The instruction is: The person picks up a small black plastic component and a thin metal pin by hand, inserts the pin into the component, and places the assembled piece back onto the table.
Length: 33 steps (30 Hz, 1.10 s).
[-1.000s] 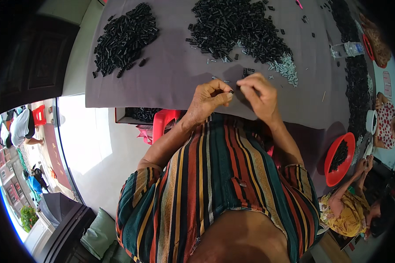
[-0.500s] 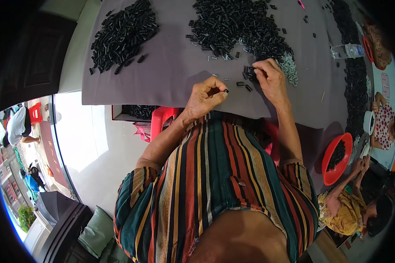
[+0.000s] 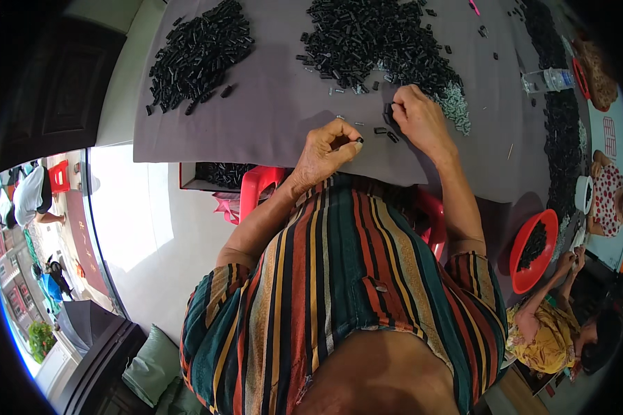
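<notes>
My left hand (image 3: 325, 152) is closed in a pinch near the table's front edge, holding a small black plastic piece (image 3: 359, 140) between thumb and forefinger. To its right, my right hand (image 3: 426, 121) is bent over the tabletop, its fingers curled together. Its fingertips are beside a few black pieces (image 3: 388, 114), and whatever they grip is hidden. Two loose black tubes (image 3: 392, 137) lie between the hands. Beyond them spreads a large heap of black pieces (image 3: 374, 41), with a pile of small silvery springs (image 3: 455, 109) at its right edge.
Another black heap (image 3: 201, 55) lies at the left of the grey-covered table (image 3: 277, 90). A clear plastic bottle (image 3: 550, 81) rests on its side at the right. A red bowl (image 3: 536, 252) of black pieces is near a co-worker's hands (image 3: 571, 264). A red stool (image 3: 259, 185) stands below the edge.
My right hand has moved slightly up and left, its fingers closing in over the black pieces. My left hand keeps its pinch almost in place.
</notes>
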Motion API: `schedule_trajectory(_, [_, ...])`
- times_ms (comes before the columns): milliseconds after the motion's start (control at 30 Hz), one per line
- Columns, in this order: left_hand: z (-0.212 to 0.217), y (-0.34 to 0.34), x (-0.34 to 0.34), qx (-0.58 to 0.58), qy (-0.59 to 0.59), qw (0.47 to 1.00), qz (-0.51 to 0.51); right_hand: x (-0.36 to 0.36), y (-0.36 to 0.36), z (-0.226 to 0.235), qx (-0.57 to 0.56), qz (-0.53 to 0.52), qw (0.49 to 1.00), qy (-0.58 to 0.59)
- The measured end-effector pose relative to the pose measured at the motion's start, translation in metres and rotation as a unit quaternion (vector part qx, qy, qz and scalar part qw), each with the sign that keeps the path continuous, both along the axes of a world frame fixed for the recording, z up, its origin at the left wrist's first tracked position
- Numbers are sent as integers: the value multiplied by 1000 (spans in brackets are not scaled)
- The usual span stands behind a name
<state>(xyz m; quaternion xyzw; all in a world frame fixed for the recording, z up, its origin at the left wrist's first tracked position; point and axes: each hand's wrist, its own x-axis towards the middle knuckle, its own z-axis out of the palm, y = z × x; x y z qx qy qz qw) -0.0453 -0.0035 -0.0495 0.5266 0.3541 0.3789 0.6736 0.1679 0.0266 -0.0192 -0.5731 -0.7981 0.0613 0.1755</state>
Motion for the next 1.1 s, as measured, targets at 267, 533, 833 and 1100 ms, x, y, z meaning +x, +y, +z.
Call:
schedule_trajectory(267, [3,0,4,-38,-45,998,29,14,-9,6,-231,45,727,645])
schedule_trajectory(533, [34,1,19,-18,-79,997,-5,1,-25,15,-211,89,651,724])
schedule_trajectory(833, [45,4,35,-2,-87,996,-26,2,-38,23,-188,62,727,658])
schedule_trajectory(1100, [49,2,39,-9,-64,998,-18,-1,-44,35,-124,32,870,476])
